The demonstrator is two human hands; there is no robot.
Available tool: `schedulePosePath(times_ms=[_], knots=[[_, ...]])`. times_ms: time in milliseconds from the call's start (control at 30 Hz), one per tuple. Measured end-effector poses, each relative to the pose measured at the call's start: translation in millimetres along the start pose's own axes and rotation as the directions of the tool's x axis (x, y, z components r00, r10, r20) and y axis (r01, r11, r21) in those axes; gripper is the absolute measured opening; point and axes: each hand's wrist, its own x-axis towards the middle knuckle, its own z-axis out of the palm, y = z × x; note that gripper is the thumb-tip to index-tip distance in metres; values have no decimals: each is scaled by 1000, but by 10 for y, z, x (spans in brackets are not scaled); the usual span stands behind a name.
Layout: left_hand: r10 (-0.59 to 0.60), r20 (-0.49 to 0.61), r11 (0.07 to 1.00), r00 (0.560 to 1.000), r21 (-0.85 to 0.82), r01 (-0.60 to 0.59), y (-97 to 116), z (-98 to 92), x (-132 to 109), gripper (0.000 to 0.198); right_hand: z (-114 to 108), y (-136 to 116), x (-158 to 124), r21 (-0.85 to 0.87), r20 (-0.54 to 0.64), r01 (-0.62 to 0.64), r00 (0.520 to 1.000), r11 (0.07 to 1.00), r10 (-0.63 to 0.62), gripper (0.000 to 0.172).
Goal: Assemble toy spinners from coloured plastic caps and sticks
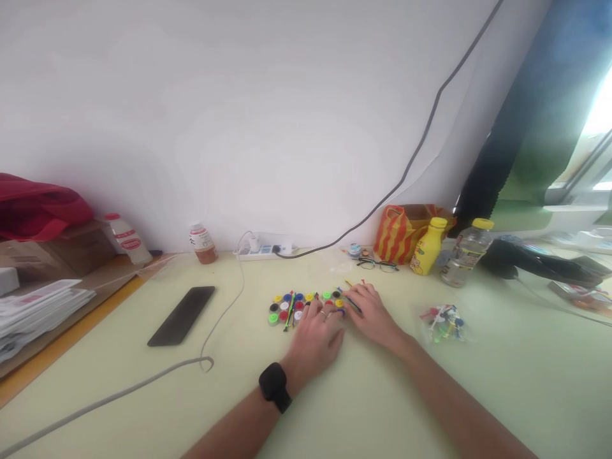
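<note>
My left hand (pixel 318 331) lies over a cluster of small round pots (pixel 284 306) with coloured lids, a ring on one finger. Its fingers are stretched out and apart, resting on the right part of the cluster next to a blue lid (pixel 340 312). Close by on the right, my right hand (pixel 370 311) has its fingers curled at a thin dark blue stick (pixel 352 305); the grip is partly hidden. Thin green sticks (pixel 289 312) lie across the pots. Yellow and red stick ends (pixel 349 283) show beyond my right fingertips.
A black phone (pixel 182 315) and a grey cable (pixel 138 384) lie left. On the right is a clear bag of small coloured pieces (pixel 444 321). Along the wall stand bottles (pixel 204 243), a power strip (pixel 262 248), glasses (pixel 377 264), a striped bag (pixel 399 236) and a yellow bottle (pixel 429 247).
</note>
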Motion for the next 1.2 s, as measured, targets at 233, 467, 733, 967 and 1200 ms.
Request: schedulePosePath(times_ms=[233,467,733,967,1200], knots=[[-60,-11,994,998,96,61,-61,26,-11,10,8,-34,-11,37,-5,27,1000,999,-27,23],[-57,-19,996,998,69,58,-65,28,-17,25,-24,162,13,-7,-61,-36,998,999,35,35],[-46,-48,999,998,16,47,-61,41,-13,19,138,327,0,-172,9,-122,992,978,125,47],[-60,-51,998,997,-13,60,-67,23,-1,15,196,302,86,-65,-71,-122,991,990,117,29],[-64,-72,997,995,-43,61,-66,-2,11,14,128,250,28,-63,-96,-157,984,986,151,19]])
